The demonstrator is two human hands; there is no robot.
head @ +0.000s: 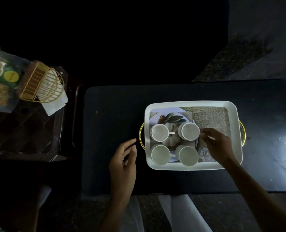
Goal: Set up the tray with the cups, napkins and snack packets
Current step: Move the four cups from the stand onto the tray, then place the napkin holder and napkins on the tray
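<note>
Side table: dark wood, at the left frame edge, a narrow gap from the table.
Packets: on the side table's far left, cut by the frame edge; printed green and yellow; count unclear.
Holder: one, gold wire, beside the packets.
Napkins: white, in and under the holder; count unclear.
Table: dark; bare stretch from its left edge to the tray, more bare top right of it.
Left hand: over bare table just left of the tray, fingers relaxed, holding nothing.
Tray: one, white, raised rim, two gold handles, printed base; right half free.
Cups: four, white, upright, two by two in the tray's left half.
Right hand: over the tray, pinching the handle of the back right cup.
</note>
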